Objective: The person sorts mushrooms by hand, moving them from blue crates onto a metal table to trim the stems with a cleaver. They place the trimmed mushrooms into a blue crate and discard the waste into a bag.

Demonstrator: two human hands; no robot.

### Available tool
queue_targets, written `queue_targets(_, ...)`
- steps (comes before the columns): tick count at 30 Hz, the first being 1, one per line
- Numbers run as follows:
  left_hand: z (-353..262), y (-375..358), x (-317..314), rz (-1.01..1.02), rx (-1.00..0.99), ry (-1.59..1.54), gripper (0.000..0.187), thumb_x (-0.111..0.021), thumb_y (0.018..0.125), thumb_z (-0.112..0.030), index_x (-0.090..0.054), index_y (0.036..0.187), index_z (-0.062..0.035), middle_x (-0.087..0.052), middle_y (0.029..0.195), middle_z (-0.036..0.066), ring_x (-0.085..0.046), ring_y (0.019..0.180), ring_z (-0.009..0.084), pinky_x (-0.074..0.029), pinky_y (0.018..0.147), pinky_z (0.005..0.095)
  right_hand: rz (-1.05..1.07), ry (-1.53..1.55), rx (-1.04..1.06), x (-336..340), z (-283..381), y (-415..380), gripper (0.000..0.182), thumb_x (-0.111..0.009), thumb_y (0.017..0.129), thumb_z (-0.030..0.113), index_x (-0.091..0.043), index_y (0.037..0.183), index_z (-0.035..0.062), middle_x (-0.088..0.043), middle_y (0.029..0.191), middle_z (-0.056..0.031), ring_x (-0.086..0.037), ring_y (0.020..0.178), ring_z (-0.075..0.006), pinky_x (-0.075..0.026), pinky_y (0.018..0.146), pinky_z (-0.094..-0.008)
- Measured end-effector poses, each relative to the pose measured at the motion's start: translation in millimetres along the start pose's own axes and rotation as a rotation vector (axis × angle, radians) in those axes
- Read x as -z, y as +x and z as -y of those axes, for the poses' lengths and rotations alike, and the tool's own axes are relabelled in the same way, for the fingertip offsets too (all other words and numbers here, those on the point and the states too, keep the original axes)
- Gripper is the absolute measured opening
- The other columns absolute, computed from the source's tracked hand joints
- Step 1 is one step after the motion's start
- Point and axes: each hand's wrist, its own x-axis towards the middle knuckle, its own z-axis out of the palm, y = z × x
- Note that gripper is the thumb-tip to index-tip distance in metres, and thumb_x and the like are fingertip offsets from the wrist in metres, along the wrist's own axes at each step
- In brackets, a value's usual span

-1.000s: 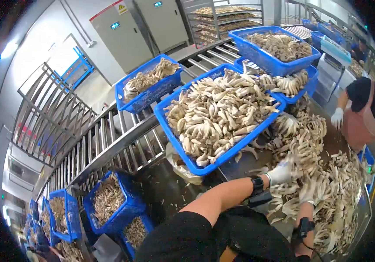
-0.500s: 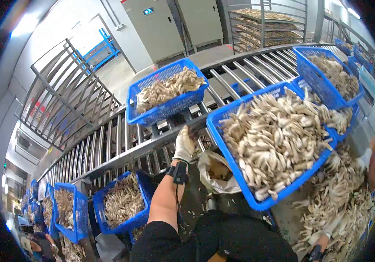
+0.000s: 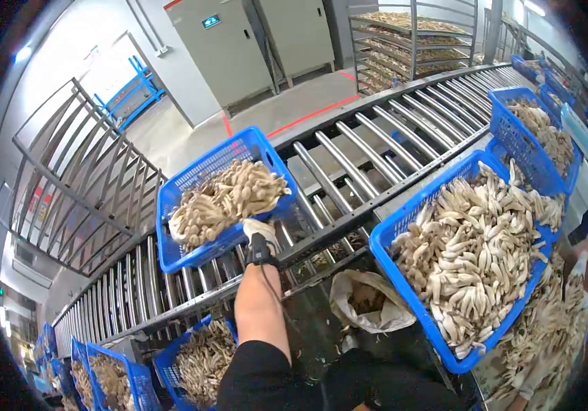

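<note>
The left hand (image 3: 258, 231), gloved in white with a black band at the wrist, has risen from the roller frame where it rested half a second ago and now grips the near rim of the small blue basket (image 3: 194, 185) of brown mushrooms, fingers closed over its edge. That basket, which lay flat up-line on the roller conveyor (image 3: 369, 147) a moment before, now sits tilted toward the person at the conveyor's near edge; judged from this, it is being drawn off the rollers. The right hand is out of view, so its state cannot be told.

Right of the small basket, the large blue basket (image 3: 403, 270) heaped with pale mushrooms overhangs the conveyor's near edge. Between the two, below the rollers, a pale sack (image 3: 366, 305) sags open. Beneath the small basket more filled baskets (image 3: 170, 356) stand low. Behind it rises a grey metal rack (image 3: 68, 178); nothing lies between hand and basket.
</note>
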Motion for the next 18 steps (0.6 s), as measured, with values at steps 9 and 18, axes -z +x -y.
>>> queue_targets(9,161,-144,38,0.005,0.088,-1.544,0.035,-0.061,0.086,-0.020,-0.051,0.116,-0.0054,-0.057,0.115,0.013,-0.056,0.104,0.0277,-0.046,0.092,0.0401,0.345,0.263,0.620,-82,251,19,0.057,-0.059,0.087,0.022,-0.038,0.136,0.0031,-0.039,0.140,-0.0084,-0.038,0.129,-0.0217,-0.029,0.107,-0.0339)
queue_targets(18,302,-350,-7,0.024,0.082,-1.860,0.041,-0.038,0.098,-0.018,-0.035,0.136,-0.0026,-0.047,0.133,0.009,-0.049,0.118,0.0200,-0.040,0.102,0.0347,0.713,0.412,1.623,-276,492,-123,0.057,-0.067,0.082,0.026,-0.045,0.129,0.0009,-0.052,0.118,-0.0221,-0.050,0.110,-0.0317,-0.042,0.092,-0.0372)
